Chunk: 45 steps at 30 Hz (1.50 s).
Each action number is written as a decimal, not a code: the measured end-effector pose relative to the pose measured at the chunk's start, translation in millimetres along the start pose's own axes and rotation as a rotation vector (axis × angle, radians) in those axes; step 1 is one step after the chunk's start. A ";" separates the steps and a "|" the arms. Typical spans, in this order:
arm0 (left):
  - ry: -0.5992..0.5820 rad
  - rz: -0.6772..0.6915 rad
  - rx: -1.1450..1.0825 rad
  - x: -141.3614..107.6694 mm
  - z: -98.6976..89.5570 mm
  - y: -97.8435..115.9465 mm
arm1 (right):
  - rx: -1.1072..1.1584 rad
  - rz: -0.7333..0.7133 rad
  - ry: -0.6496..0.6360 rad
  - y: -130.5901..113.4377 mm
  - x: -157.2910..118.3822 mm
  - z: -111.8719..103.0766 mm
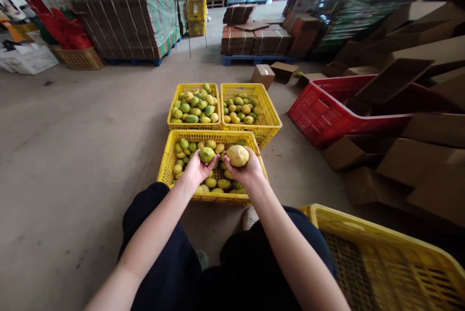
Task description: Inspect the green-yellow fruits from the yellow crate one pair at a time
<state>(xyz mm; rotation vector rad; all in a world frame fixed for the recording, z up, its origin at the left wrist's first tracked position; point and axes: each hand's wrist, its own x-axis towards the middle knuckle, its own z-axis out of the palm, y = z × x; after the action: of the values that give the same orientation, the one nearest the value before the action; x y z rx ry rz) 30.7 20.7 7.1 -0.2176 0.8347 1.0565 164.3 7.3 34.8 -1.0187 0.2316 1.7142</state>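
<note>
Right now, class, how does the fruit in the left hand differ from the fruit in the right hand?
The green fruit, in the left hand, is mostly green, while the yellow fruit, in the right hand, is pale yellow. The green fruit looks smaller than the yellow fruit. Both are rounded and held above the near yellow crate.

Lower-right crate (385, 253) partly offscreen

Dark navy trousers (174, 257) and a whitish shoe (250, 218) are worn, both forearms (279, 219) bare.
</note>
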 end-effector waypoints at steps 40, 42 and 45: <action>-0.150 0.099 0.050 -22.6 6.0 12.4 | -0.164 -0.142 -0.097 9.7 6.9 1.4; -0.242 0.173 0.082 -23.5 5.8 12.3 | -0.182 -0.124 -0.137 9.0 2.0 2.1; -0.466 0.249 0.139 -27.1 5.9 12.8 | -0.214 -0.139 -0.249 8.6 -7.4 3.6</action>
<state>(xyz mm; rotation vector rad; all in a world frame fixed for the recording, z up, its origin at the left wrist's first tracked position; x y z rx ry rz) 16.9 11.8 32.9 0.2511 0.5154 1.2136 155.5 0.9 39.6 -0.9389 -0.1831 1.7440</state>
